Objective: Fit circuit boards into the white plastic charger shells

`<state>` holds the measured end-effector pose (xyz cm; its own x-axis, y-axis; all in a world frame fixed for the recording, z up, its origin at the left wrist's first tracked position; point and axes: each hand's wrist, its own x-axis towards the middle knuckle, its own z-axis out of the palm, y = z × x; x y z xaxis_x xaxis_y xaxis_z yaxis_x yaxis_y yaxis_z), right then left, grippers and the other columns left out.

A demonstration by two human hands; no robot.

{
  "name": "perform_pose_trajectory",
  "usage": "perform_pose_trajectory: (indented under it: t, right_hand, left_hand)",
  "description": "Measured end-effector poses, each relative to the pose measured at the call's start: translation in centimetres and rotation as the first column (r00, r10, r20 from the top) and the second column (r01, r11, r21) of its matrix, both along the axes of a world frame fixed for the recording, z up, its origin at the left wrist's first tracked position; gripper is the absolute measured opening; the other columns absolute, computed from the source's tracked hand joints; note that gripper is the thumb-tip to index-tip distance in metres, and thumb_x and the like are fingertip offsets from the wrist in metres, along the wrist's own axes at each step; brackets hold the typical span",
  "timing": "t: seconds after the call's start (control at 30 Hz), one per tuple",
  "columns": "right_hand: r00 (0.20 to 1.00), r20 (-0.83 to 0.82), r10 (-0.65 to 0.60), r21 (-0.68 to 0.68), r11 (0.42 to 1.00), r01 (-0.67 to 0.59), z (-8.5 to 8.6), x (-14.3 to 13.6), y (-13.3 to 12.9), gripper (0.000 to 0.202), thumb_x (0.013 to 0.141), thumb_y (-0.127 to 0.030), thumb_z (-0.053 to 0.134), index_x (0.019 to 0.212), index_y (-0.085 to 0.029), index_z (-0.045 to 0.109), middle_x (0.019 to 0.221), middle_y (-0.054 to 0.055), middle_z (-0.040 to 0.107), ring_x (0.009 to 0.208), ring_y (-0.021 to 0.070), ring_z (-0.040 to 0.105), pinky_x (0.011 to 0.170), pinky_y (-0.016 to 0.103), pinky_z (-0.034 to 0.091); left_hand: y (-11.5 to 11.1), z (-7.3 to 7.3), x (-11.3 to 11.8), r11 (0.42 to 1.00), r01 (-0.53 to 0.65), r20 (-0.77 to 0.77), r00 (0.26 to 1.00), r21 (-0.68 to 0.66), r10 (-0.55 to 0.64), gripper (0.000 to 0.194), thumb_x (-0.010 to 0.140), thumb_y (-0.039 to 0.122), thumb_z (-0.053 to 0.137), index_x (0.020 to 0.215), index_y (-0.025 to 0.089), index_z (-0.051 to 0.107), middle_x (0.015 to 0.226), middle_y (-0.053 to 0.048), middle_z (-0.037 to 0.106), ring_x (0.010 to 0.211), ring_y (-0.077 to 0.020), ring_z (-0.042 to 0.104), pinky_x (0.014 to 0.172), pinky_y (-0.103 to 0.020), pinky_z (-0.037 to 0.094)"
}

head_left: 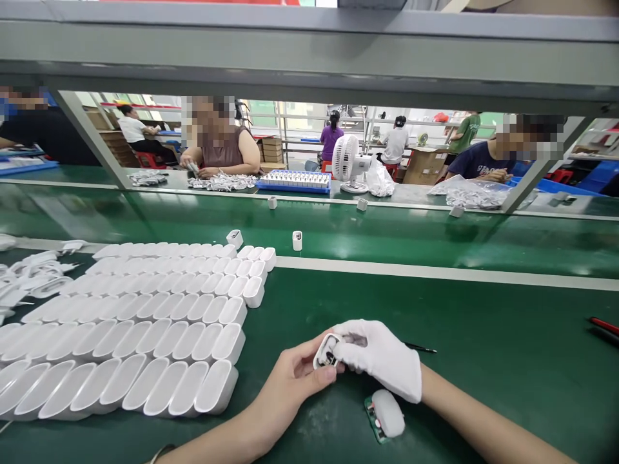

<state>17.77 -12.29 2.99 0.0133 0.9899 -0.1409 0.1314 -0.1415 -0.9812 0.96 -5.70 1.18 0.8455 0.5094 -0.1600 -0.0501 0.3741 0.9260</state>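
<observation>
My bare left hand [294, 380] holds a small white casing [326, 351] with its opening facing up and dark and light parts inside. My right hand [380, 354], in a white glove with a grey-stained finger, is closed at the casing's right side, its fingertips touching the rim. What those fingertips may pinch is hidden. Below the gloved hand, a green circuit board [374, 419] with a white rounded cover [388, 413] on it lies on the green table [459, 412].
Rows of open white casings [184, 386] fill the left side, with white cables [31, 277] beyond. A thin dark tool [420, 348] lies behind my right hand; red and black handles [604, 328] are at the right edge. Small casings [296, 240] stand on the belt. People sit opposite.
</observation>
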Motion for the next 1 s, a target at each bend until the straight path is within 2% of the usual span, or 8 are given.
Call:
perform_pose_trajectory:
  t: [0.13,0.27,0.43,0.7,0.87,0.93,0.97,1.0]
  right_hand:
    - [0.991,-0.107,-0.081,0.057,0.995,0.087,-1.4,0.3,-0.1,0.039,0.073,-0.043,0.072,0.101,-0.018,0.063,0.087,0.005,0.066,0.081,0.0195,0.063,0.073,0.032,0.050]
    - [0.967,-0.231,-0.107,-0.047,0.994,0.099,-2.0,0.2,-0.8,0.054,0.067,-0.043,0.079,0.109,-0.016,0.058,0.096,0.008,0.068,0.091,0.0225,0.064,0.082,0.036,0.050]
    - [0.929,-0.273,-0.249,-0.150,0.965,0.215,-2.4,0.0,-1.0,0.074,0.051,-0.040,0.088,0.113,-0.015,0.056,0.093,0.007,0.069,0.087,0.0228,0.065,0.079,0.036,0.051]
    - [0.922,-0.248,-0.297,-0.186,0.949,0.255,-2.3,-0.3,-0.8,0.057,0.050,-0.046,0.086,0.092,-0.015,0.064,0.089,0.007,0.070,0.088,0.0238,0.065,0.081,0.035,0.052]
    - [0.952,-0.190,-0.239,-0.141,0.966,0.215,-2.1,-0.7,-1.2,0.056,0.053,-0.045,0.084,0.094,-0.015,0.063,0.084,0.007,0.069,0.079,0.0218,0.065,0.070,0.033,0.053]
    - [0.971,-0.174,-0.166,-0.055,0.986,0.158,-2.0,-0.4,-1.4,0.057,0.056,-0.040,0.082,0.103,-0.015,0.061,0.089,0.007,0.068,0.078,0.0208,0.065,0.069,0.033,0.054]
    - [0.984,-0.132,-0.116,0.025,0.992,0.120,-2.0,-0.1,-1.4,0.057,0.058,-0.036,0.081,0.107,-0.016,0.060,0.092,0.007,0.067,0.080,0.0203,0.065,0.071,0.034,0.054]
    - [0.996,-0.045,-0.082,0.125,0.988,0.087,-1.8,0.4,-1.4,0.057,0.060,-0.032,0.079,0.111,-0.018,0.059,0.095,0.006,0.066,0.082,0.0197,0.064,0.074,0.035,0.053]
  left_hand:
    - [0.4,0.0,-0.1,0.999,-0.051,-0.043,0.998,0.008,0.051,0.054,0.077,0.039,0.071,0.127,0.022,0.057,0.113,-0.007,0.067,0.110,-0.0245,0.056,0.099,-0.036,0.041]
    - [0.6,-1.2,0.1,0.997,-0.061,-0.023,0.998,0.049,0.062,0.058,0.070,0.033,0.078,0.124,0.022,0.060,0.122,-0.007,0.062,0.121,-0.0253,0.050,0.105,-0.035,0.036]
    - [0.7,-1.6,0.0,0.982,-0.179,-0.116,0.976,0.055,0.184,0.066,0.061,0.031,0.084,0.121,0.016,0.060,0.112,-0.011,0.067,0.107,-0.0262,0.059,0.096,-0.036,0.045]
    - [0.6,0.0,0.0,0.991,-0.131,-0.184,0.974,0.022,0.133,0.045,0.072,0.040,0.074,0.105,0.010,0.069,0.102,-0.013,0.070,0.097,-0.0256,0.063,0.096,-0.039,0.044]
    - [0.7,-0.1,0.1,0.989,-0.126,-0.222,0.965,0.072,0.139,0.045,0.063,0.035,0.080,0.100,0.010,0.070,0.094,-0.012,0.073,0.089,-0.0254,0.066,0.086,-0.036,0.051]
    - [0.7,0.0,-0.2,0.951,-0.136,-0.160,0.970,0.277,0.185,0.041,0.061,0.028,0.080,0.098,0.012,0.070,0.091,-0.010,0.072,0.083,-0.0240,0.067,0.078,-0.032,0.055]
    - [0.7,0.1,-0.4,0.878,-0.166,-0.085,0.970,0.449,0.227,0.040,0.060,0.023,0.079,0.098,0.013,0.070,0.089,-0.009,0.072,0.079,-0.0226,0.067,0.074,-0.031,0.056]
    - [0.7,0.2,-0.7,0.746,-0.224,0.028,0.963,0.628,0.266,0.040,0.061,0.018,0.078,0.100,0.015,0.070,0.087,-0.008,0.071,0.076,-0.0210,0.067,0.070,-0.029,0.056]
